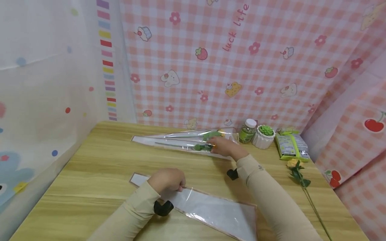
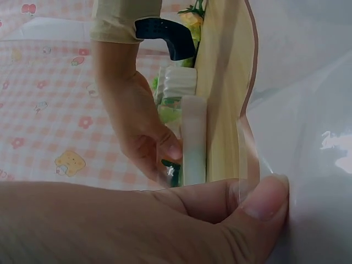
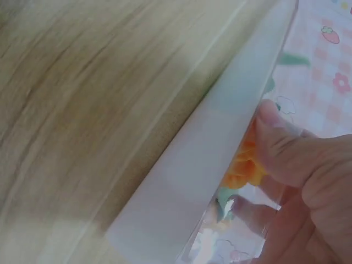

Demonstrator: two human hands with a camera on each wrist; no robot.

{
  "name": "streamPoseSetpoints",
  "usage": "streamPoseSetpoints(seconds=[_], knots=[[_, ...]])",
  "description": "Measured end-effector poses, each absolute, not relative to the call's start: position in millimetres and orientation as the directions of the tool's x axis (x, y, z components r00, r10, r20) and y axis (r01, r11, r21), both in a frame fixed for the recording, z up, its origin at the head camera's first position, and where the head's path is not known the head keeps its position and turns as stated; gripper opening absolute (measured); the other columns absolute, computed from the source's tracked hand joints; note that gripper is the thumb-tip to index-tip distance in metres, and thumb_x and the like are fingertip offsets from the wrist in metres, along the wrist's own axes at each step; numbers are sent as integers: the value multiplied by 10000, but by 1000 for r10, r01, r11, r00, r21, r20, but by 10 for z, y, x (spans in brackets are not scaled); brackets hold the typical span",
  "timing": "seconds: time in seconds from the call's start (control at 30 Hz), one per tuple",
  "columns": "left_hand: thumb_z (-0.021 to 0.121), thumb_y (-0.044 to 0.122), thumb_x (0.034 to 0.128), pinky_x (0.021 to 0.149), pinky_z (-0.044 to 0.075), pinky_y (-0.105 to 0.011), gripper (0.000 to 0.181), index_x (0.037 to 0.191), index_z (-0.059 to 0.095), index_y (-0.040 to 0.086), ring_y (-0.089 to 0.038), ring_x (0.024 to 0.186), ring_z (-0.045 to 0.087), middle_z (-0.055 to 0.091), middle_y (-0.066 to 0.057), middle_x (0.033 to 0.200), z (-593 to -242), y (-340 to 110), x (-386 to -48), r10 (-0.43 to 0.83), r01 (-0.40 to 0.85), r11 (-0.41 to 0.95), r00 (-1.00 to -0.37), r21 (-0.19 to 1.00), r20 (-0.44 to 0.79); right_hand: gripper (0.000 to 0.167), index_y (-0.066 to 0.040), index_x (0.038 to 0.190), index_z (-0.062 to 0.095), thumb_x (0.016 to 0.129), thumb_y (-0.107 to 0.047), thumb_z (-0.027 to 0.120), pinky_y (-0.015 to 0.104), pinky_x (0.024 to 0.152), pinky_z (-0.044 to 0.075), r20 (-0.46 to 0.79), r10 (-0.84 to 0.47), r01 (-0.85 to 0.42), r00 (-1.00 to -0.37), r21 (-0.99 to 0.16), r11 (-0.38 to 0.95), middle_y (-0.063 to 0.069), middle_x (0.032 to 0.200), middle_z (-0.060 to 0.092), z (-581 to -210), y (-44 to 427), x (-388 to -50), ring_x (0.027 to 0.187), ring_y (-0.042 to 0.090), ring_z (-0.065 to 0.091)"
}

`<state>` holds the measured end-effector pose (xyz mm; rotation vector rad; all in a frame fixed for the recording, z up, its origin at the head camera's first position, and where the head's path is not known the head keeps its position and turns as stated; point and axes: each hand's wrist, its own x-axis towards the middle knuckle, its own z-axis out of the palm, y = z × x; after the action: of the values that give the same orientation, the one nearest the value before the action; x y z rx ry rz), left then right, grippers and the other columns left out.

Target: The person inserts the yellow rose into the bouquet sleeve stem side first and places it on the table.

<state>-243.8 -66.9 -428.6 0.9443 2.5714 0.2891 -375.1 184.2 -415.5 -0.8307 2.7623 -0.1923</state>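
Observation:
My left hand [image 1: 169, 179] pinches the upper edge of a long, tapered flower sleeve [image 1: 223, 209], white with a clear film front and a thin brownish border, lying at the front of the table. In the left wrist view the thumb and a finger [image 2: 265, 203] close on that film edge. Farther back, my right hand [image 1: 226, 147] grips the wide end of a second sleeve [image 1: 144, 140], which holds green-stemmed flowers. An orange bloom [image 3: 242, 165] shows through the film by its fingers in the right wrist view. Part of the blooms is hidden behind the right hand.
At the back right stand a white-capped jar [image 1: 248, 131] and a ribbed white pot [image 1: 263, 140] with a green succulent. A green and grey packet [image 1: 292, 146] lies beside them. One yellow-orange rose [image 1: 301, 179] with a long stem lies along the right table edge.

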Motion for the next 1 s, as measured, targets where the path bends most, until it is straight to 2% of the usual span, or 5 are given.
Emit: streamPoseSetpoints(seconds=[0.07, 0.37, 0.63, 0.87, 1.0], knots=[[733, 65, 886, 583, 303, -255, 423, 586, 448, 155, -118, 630, 358, 408, 33, 658, -4298, -667, -2435, 653, 572, 755, -702, 321, -284, 482, -88, 1443, 557, 979, -146, 673, 787, 1101, 128, -207, -555, -521, -806, -196, 831, 213, 1574, 388, -4149, 1841, -3735, 1430, 443, 372], [714, 51, 903, 575, 281, -238, 416, 600, 447, 152, -115, 634, 359, 399, 29, 661, -4331, -679, -2460, 659, 567, 748, -695, 345, -288, 475, -89, 1460, 536, 1000, -143, 644, 742, 1125, 181, -227, -539, -510, -811, -175, 842, 157, 1501, 507, -4108, 1826, -3711, 1364, 409, 474], [698, 58, 921, 589, 287, -241, 425, 614, 416, 145, -118, 639, 361, 376, 29, 648, -4292, -716, -2489, 674, 585, 737, -678, 339, -294, 607, 17, 1521, 401, 980, -71, 660, 520, 1145, 362, -217, -574, -519, -789, -262, 813, 226, 1538, 431, -4042, 1849, -3722, 1388, 406, 440], [669, 90, 954, 667, 394, -279, 360, 655, 471, 129, -137, 703, 431, 458, 9, 711, -4254, -740, -2501, 657, 574, 750, -700, 328, -278, 611, -51, 1536, 407, 998, -198, 656, 780, 1112, 82, -82, -544, -510, -835, -254, 822, 271, 1614, 263, -3920, 1978, -3479, 1489, 467, 220], [648, 84, 970, 649, 380, -278, 354, 664, 475, 120, -135, 695, 426, 451, 2, 706, -4262, -733, -2490, 645, 558, 759, -712, 335, -277, 613, -69, 1536, 414, 1003, -256, 651, 785, 1104, 111, -50, -552, -516, -832, -295, 804, 265, 1623, 246, -3890, 2104, -3263, 1492, 468, 212]])
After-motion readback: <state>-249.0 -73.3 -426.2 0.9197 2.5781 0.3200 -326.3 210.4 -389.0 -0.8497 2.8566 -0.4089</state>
